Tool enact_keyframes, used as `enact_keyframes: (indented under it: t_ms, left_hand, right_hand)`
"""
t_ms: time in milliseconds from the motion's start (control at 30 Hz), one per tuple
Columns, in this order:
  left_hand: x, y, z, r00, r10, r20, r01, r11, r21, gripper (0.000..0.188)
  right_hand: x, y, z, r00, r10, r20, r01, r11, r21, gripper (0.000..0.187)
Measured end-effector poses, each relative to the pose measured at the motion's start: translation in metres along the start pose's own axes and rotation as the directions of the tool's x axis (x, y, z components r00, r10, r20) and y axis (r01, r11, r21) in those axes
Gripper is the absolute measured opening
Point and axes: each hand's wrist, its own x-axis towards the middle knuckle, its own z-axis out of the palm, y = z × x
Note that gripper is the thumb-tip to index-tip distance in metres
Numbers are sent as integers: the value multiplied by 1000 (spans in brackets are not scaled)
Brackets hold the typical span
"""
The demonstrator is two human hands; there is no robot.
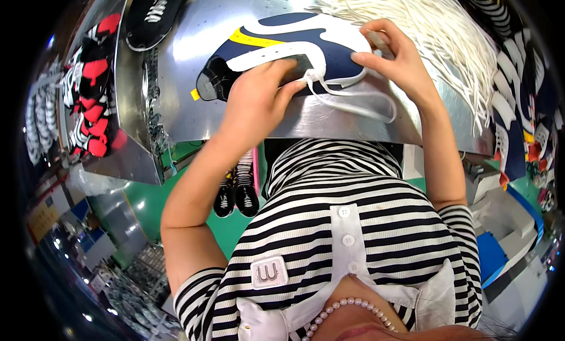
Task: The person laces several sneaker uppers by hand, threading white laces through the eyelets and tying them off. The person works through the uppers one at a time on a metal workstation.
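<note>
A navy shoe upper [347,61] with white overlays and a yellow stripe lies on its side on the metal table, its dark heel to the left. My left hand [256,99] reaches over its opening, thumb and forefinger closed on the edge by the eyelets. From the eyelets beside that thumb, a white shoelace [359,103] hangs in a loop along the lower side. My right hand [400,58] is curled at the right end of the upper, with thumb and forefinger on its rim. What lies behind those fingers is partly hidden.
A large heap of white laces [412,17] covers the table's far right. A black shoe [154,14] sits far left, beyond the metal table's [188,114] raised edge. Red, black and white shoe parts [91,105] hang at left; navy and white uppers [512,117] are stacked at right.
</note>
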Motion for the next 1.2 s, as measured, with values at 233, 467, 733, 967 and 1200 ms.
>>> enact_keyframes:
  t_ms: [233,467,733,967,1200]
  left_hand:
    - [29,-11,-18,559,-434,706,813,453,-365,52]
    - [25,-28,3,818,-491,298,561,570,-601,16]
    - [27,-18,3,890,-355,286,452,609,-652,18]
    - [10,-40,-15,964,14,-264,-11,1000,13,10]
    - [-195,-220,-188,494,-461,-737,738,670,77,23]
  right_hand:
    - [-6,1,33,995,-29,-98,32,999,30,60]
    - [-10,-8,47,955,240,-172,-186,941,282,54]
    - [-11,0,32,971,234,-38,-233,972,22,55]
    - [-18,3,38,964,186,-190,-114,935,337,51]
    - [-25,14,29,930,168,-326,-25,916,400,54]
